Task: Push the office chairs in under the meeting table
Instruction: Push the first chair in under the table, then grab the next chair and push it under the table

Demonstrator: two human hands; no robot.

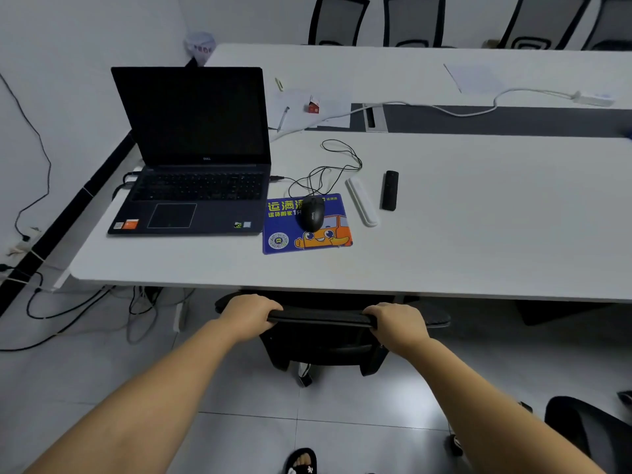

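Note:
A black office chair (pixel 321 318) stands right in front of me, its seat hidden under the white meeting table (pixel 478 234). Only the top of its backrest and part of its base show below the table's near edge. My left hand (pixel 248 314) grips the left end of the backrest's top bar. On the right end, my right hand (pixel 398 325) is closed around the same bar. A second black chair (pixel 588 429) sits out on the floor at the lower right, away from the table.
An open laptop (pixel 195 155), a mouse (pixel 312 213) on a blue mouse pad, a white case and a black remote lie on the table. Several chairs (pixel 413 20) line the far side. Cables (pixel 85 309) trail on the floor at left. My foot (pixel 302 461) is below.

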